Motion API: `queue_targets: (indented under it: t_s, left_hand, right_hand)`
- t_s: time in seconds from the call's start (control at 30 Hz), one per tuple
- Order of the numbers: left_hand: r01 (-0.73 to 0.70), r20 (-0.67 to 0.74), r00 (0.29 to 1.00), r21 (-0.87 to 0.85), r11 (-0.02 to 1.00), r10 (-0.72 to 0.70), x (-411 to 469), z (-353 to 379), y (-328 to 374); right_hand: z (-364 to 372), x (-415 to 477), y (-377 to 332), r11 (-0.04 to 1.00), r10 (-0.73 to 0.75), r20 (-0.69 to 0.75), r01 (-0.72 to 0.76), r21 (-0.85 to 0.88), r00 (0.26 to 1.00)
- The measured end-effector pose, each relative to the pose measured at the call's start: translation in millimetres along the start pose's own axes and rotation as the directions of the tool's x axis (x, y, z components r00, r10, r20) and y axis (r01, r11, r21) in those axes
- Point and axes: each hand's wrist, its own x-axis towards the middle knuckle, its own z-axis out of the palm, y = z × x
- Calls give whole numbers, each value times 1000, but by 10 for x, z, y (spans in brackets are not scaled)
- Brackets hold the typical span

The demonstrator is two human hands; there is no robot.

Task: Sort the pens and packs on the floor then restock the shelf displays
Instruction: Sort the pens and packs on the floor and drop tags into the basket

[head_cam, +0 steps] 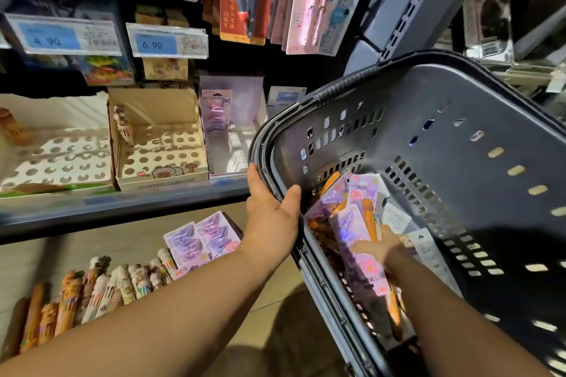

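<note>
Tilted basket (444, 162) held by the shelf (122, 205)
Left hand (269, 211) grips the basket rim; right hand (379, 246) lies on packs (358, 232) inside it, grip unclear. Pens (92, 294) lie in 1 row on the floor (128, 245).

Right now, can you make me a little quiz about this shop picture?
1. True or false: the left hand grips the rim of the basket.
2. Where does the right hand reach? A) into a shelf box B) into the basket C) up to a price tag
3. Fill in: the row of pens lies on the ____.

Key: 1 true; 2 B; 3 floor.
</note>
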Motion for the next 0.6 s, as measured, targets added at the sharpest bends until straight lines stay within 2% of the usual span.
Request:
queue_targets:
  t_s: [0.17,0.4,0.6]
  left_hand:
    - [-3,-7,1000,-5,1000,3,18,54,63]
    - [60,27,998,14,998,-61,28,179,326]
    - [91,74,993,20,996,-92,-4,300,586]
  right_hand:
    - [-219,306,177,991,-84,60,78,107,995]
    - [-644,-624,-704,901,-267,200,171,399,943]
    - [-1145,-1198,-1169,779,-401,205,215,588,893]
